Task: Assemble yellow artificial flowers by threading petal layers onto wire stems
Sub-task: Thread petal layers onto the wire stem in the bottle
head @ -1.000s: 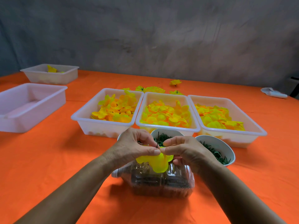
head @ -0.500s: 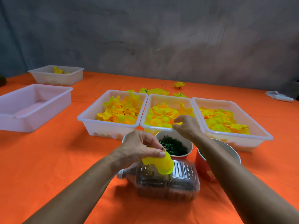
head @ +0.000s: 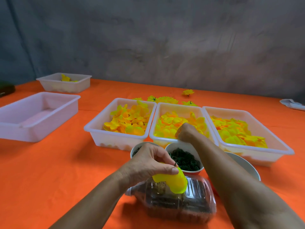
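Right hand (head: 185,132) left the yellow petal layer (head: 173,181) it was pinching a second ago and reached forward into the middle white plastic tray (head: 179,108) of petals. Left hand (head: 148,164) now holds the layer alone, on the dark wire stem (head: 174,164).

No legible text, labels, brand marks, numbers or signs appear on any surface in the head view.
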### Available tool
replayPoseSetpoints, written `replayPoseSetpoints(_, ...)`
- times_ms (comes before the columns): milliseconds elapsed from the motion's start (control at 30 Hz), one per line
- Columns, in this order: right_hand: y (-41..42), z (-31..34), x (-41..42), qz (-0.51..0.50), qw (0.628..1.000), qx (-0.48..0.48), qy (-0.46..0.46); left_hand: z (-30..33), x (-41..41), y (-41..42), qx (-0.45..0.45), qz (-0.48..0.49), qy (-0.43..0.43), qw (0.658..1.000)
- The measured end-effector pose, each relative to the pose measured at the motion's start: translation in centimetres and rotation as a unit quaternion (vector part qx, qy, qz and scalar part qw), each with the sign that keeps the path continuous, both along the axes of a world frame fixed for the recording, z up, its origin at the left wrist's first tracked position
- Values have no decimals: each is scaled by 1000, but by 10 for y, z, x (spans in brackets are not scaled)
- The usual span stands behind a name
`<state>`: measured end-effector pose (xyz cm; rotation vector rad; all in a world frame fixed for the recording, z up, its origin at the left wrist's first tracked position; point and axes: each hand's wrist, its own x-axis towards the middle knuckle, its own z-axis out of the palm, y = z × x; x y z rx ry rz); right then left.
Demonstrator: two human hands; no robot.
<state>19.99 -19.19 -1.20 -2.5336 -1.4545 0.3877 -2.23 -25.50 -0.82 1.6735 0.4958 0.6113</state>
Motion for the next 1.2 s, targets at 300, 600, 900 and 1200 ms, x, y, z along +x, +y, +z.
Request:
replayPoseSetpoints(300,-17,-5,7,-76,952,223,197,-2,1,0,-3,-5,-4,1000)
replayPoseSetpoints(600,-33,2,10,-112,847,340,392,1,0,3,14,-30,1,999)
replayPoseSetpoints(900,-74,29,-18,-60,814,377,439,2,-4,1,25,-7,24,999)
replayPoseSetpoints(1200,-115,48,-25,68,756,304,576,27,-10,18,-32,80,-47,995)
